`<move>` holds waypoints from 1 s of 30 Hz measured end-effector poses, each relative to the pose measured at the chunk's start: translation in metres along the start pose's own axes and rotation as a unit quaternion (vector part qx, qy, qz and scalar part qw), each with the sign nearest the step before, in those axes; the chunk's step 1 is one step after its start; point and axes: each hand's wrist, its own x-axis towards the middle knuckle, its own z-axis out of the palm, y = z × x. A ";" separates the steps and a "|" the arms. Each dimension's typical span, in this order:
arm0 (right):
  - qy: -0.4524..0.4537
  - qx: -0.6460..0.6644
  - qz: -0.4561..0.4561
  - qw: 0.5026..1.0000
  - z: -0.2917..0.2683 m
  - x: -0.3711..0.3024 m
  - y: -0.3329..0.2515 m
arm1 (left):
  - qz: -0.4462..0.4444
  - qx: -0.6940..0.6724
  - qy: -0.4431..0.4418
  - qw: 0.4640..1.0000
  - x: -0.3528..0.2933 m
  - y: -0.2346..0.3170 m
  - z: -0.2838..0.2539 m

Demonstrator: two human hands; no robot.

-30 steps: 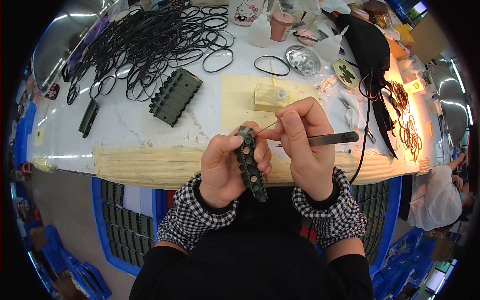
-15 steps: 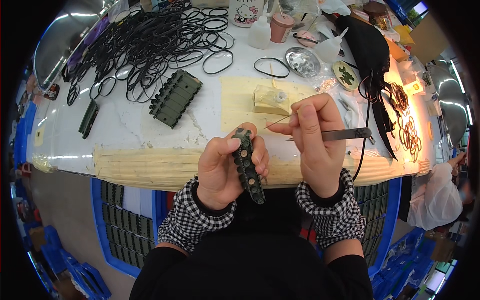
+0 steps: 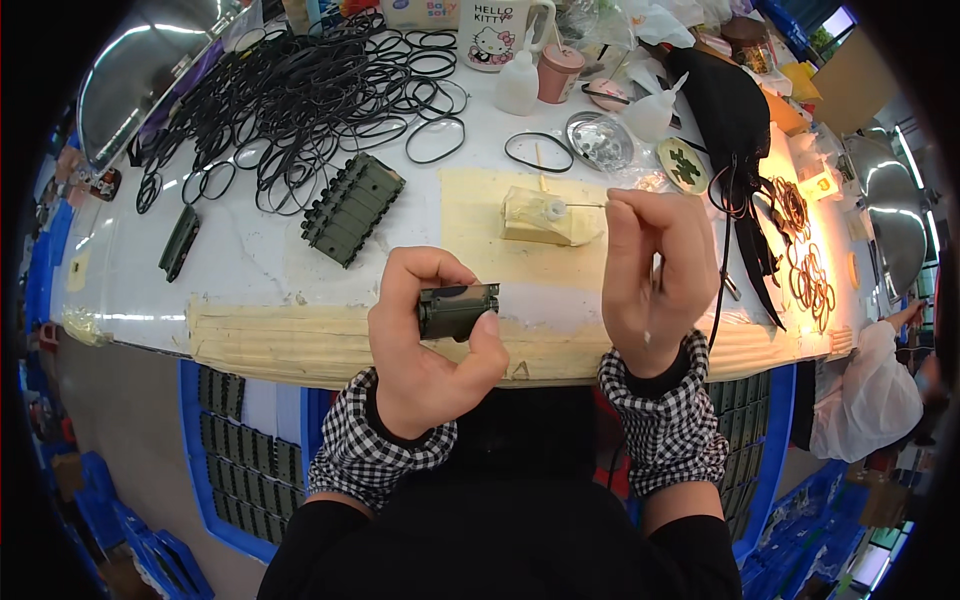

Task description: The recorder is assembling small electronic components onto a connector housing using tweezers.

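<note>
My left hand (image 3: 425, 340) grips a dark green camouflage toy tank hull (image 3: 457, 312) between thumb and fingers, just above the table's front edge. One flat side of it faces up. In my right hand (image 3: 660, 265), thumb and fingertips pinch a thin needle-like rod (image 3: 585, 205). Its tip is at the small whitish round cup (image 3: 554, 208) on a block wrapped in yellowish tape (image 3: 528, 222). Tweezers seem to be tucked in the same hand, mostly hidden by the fingers. To the left lie several green hull pieces (image 3: 355, 210) side by side and a single one (image 3: 180, 243).
Black rubber bands (image 3: 310, 110) are heaped at the back left. A white mug (image 3: 492, 35), a squeeze bottle (image 3: 517, 85), a pink cup (image 3: 560, 72) and a metal dish (image 3: 600, 140) stand behind the block. Blue trays (image 3: 195, 455) of green parts sit below the table edge.
My right hand has moved the rod's tip from beside the hull to the cup on the block, and the tweezers have swung mostly out of sight. My left hand has turned the hull sideways.
</note>
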 end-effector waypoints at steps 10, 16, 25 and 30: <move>-0.108 0.265 0.073 0.956 0.001 -0.015 -0.019 | 0.044 0.053 0.034 0.997 0.000 -0.004 0.012; -0.172 0.259 0.127 0.942 0.000 -0.011 -0.029 | 0.051 0.064 0.040 0.996 0.000 -0.005 0.012; -0.112 0.244 0.070 0.961 0.007 -0.013 -0.025 | 0.061 0.076 0.042 0.994 0.001 -0.005 0.012; -0.165 0.213 0.095 0.958 0.001 -0.011 -0.029 | 0.056 0.065 0.045 0.995 0.000 -0.006 0.012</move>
